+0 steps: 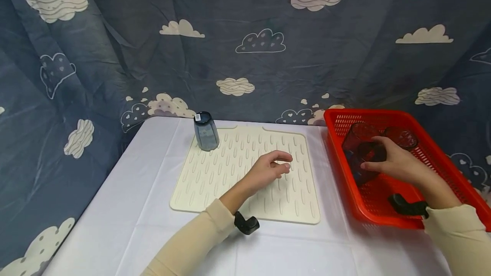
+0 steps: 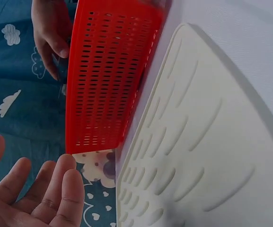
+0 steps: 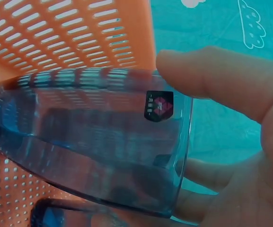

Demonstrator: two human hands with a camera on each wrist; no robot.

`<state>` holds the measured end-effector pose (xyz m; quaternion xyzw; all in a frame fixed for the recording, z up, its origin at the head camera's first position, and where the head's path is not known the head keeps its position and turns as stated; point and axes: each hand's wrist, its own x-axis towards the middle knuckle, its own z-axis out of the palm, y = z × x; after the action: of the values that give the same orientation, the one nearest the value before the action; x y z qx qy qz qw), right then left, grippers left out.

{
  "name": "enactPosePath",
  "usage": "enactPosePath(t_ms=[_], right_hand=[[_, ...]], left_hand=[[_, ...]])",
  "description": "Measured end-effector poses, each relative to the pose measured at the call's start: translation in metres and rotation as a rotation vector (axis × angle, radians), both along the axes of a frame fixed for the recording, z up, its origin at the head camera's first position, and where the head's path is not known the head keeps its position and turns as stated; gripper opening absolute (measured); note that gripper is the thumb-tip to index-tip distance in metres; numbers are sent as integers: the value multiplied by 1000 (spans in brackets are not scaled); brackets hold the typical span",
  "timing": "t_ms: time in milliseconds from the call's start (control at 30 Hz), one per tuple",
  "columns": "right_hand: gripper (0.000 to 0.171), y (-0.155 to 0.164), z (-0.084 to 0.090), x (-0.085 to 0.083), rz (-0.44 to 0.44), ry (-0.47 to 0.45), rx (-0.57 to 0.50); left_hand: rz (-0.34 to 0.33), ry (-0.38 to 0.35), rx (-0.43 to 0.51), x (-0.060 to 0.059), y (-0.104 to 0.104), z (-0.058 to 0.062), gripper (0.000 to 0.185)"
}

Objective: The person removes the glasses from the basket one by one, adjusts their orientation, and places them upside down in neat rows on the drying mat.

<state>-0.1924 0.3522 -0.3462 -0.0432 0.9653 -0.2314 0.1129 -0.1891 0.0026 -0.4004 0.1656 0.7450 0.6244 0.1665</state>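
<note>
My right hand (image 1: 399, 161) reaches into the red basket (image 1: 354, 195) and grips a blue-tinted drinking glass (image 3: 93, 137) near its rim. In the right wrist view the thumb lies along one side of that rim, with fingers around the other. A small dark label (image 3: 159, 106) shows close to the rim. My left hand (image 1: 266, 167) is held over the cream drying mat (image 1: 230, 173), fingers loosely bent and holding nothing. Another blue glass (image 1: 207, 133) stands at the mat's back left corner.
More glasses are in the basket, including one (image 1: 400, 137) behind my right hand and another (image 1: 358, 133) at its back left. A white cloth (image 1: 153, 208) covers the table. A dark blue curtain with clouds (image 1: 222, 7) hangs behind.
</note>
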Motion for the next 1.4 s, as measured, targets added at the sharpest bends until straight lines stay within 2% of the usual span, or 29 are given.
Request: enactPosePath(t_ms=[200,367,567,700,767,933,1133,1233,1400], right_hand=[[97,3,-1,2,32,6,-40],[91,4,-6,3,66,31,-63],[83,5,-12,3,96,85,-44],[79,7,-15,5,148,156,-31],[80,6,-16,6,147,157,-13],[88,2,-13,6,95,118,45],[93,9,-2,9,30,118,75],[95,16,6,14,-17,122,94],[99,18,26,25,-149,157,110]], left_hand=[[0,-2,8,1,4,-2,30],[-14,-34,56,3,8,-8,29],[-29,-37,77,6,11,-14,31],[-14,-33,65,6,9,-16,30],[-7,-33,63,5,9,-16,30],[-2,-35,50,4,6,-16,29],[5,-38,65,4,4,-15,28],[-19,-50,96,3,6,-14,29],[-73,-90,162,1,7,-8,32]])
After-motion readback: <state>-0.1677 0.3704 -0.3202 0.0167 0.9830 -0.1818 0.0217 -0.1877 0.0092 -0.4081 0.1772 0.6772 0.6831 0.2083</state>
